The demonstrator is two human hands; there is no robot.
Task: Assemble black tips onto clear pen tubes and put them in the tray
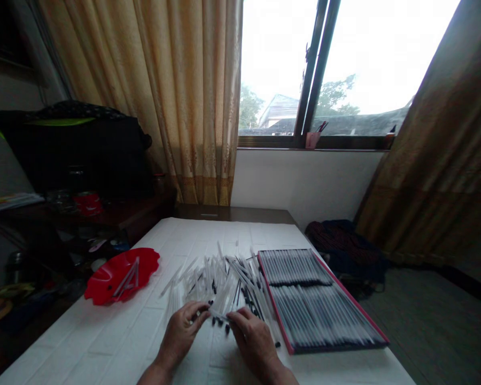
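Note:
My left hand [183,332] and my right hand [253,337] meet low in the middle of the white table [104,342]. Both pinch the ends of one clear pen tube [217,314] held between them. Just beyond the fingers lies a loose pile of clear pen tubes and black refills [224,280]. A few small black caps [220,322] lie under the hands. To the right of the pile a red-edged flat tray [379,332] holds rows of assembled pens.
A red scalloped plate [104,280] with a few tubes sits at the left of the table. A dark cluttered shelf with a black bag [76,144] stands further left. Curtains and a window are behind; a dark bundle [344,246] lies on the floor right.

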